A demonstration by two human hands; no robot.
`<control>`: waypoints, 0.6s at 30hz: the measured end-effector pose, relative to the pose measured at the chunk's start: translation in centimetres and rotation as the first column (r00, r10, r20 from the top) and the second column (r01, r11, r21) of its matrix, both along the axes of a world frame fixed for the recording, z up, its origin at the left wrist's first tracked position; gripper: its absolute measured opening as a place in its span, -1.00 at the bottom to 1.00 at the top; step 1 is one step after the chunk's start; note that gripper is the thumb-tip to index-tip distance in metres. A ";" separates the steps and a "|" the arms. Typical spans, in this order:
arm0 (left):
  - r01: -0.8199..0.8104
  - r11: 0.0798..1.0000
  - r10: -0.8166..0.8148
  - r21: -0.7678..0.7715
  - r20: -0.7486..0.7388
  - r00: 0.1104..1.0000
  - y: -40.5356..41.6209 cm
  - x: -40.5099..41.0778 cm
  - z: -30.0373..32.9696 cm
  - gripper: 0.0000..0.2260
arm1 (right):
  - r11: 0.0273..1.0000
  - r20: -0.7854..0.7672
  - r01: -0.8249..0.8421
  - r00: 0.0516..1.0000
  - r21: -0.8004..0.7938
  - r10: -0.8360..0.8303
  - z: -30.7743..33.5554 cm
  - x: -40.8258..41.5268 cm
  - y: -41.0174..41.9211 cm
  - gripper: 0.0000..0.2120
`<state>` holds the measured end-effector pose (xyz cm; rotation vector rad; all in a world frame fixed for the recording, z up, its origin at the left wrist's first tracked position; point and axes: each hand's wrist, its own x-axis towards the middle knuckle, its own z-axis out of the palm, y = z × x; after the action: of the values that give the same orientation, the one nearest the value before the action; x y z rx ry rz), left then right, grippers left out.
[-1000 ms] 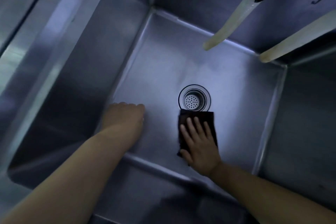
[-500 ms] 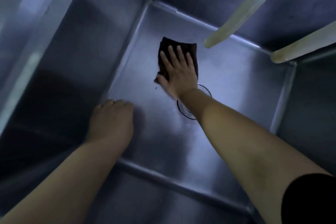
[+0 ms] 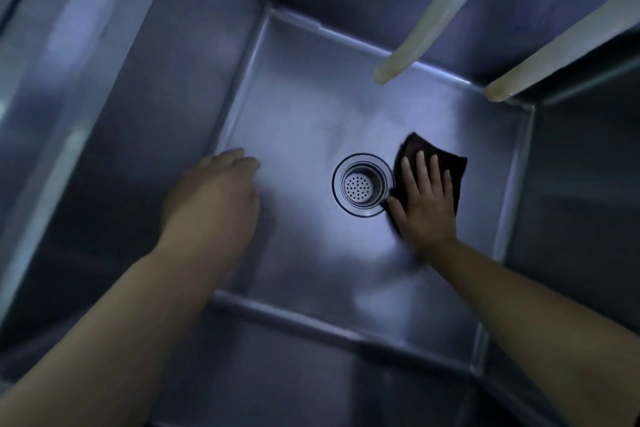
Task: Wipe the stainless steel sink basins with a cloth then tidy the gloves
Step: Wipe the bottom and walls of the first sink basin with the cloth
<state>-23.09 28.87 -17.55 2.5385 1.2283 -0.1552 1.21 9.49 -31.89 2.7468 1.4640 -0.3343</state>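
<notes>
While the right hand [image 3: 426, 205] pressed flat, fingers straight, on the dark cloth [image 3: 437, 163] just right of the drain [image 3: 363, 184], the left hand [image 3: 214, 198] hung loosely curled, holding nothing, left of the drain near the sink [image 3: 311, 107] floor's left edge.

One view only, head-worn, wide-angle. Looks steeply down from above into a deep steel basin [image 3: 346, 135], facing forward and away from the body. Close in: basin floor and walls fill nearly the whole frame, drain [image 3: 362, 185] near the middle. Both forearms enter from the bottom edge, left hand [image 3: 214, 194] left of centre, right hand [image 3: 424, 204] right of centre. Far wall at top, near wall at bottom, rim along the left edge. Straight edges bowed towards the corners. No second view to share anything.
</notes>
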 end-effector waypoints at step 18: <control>0.566 0.743 -0.577 0.359 -0.085 0.812 8.3 -5.4 6.0 -0.76 | 0.874 -0.025 -0.486 0.873 0.006 0.486 -0.3 -18.4 6.7 -0.17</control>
<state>-28.54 37.20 -11.52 3.1684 0.4376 -0.0156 -17.15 16.19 -32.22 2.2563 2.0797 -0.3501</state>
